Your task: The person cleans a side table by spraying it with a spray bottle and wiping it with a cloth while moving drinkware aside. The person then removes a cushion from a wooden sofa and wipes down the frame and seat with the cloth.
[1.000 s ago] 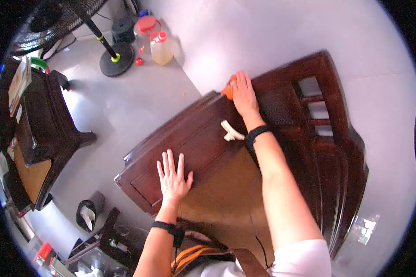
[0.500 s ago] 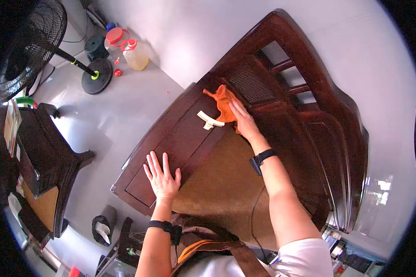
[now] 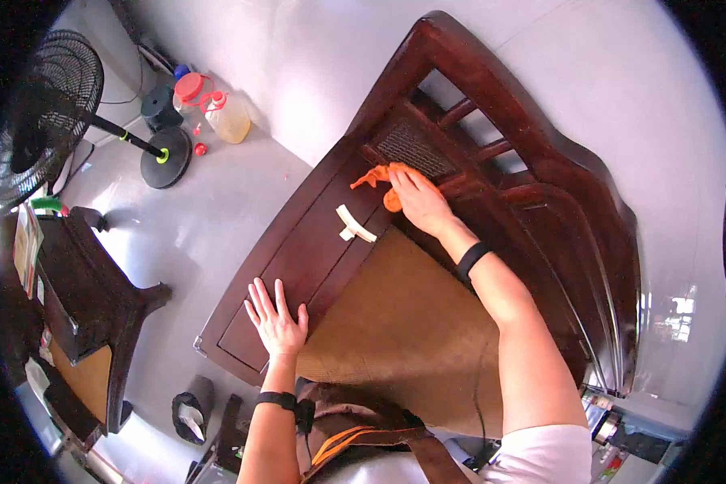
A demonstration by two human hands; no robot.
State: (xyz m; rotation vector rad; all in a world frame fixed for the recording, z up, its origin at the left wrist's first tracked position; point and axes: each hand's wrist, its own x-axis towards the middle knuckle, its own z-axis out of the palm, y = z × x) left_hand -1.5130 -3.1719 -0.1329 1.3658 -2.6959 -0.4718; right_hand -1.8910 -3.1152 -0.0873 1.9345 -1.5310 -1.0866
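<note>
My right hand (image 3: 424, 203) presses an orange cloth (image 3: 392, 198) against the dark wooden chair (image 3: 302, 250), where the flat wooden part meets the carved back. Its fingers lie over the cloth, which sticks out to the left of them. My left hand (image 3: 277, 324) rests flat on the wood nearer to me, fingers spread, holding nothing. Between the hands, a small cream-coloured curved piece (image 3: 355, 225) lies on the wood. The brown woven seat (image 3: 403, 315) stretches below it.
A black fan (image 3: 167, 156) stands at the upper left, beside jugs with red lids (image 3: 229, 121). Another dark wooden piece of furniture (image 3: 109, 298) is at the left. A dark bin (image 3: 192, 411) stands at the lower left. A cable crosses the woven seat.
My right hand and the orange cloth have come from the far edge of the wood toward the chair's back. My left hand stays spread on the wood. The view has shifted.
</note>
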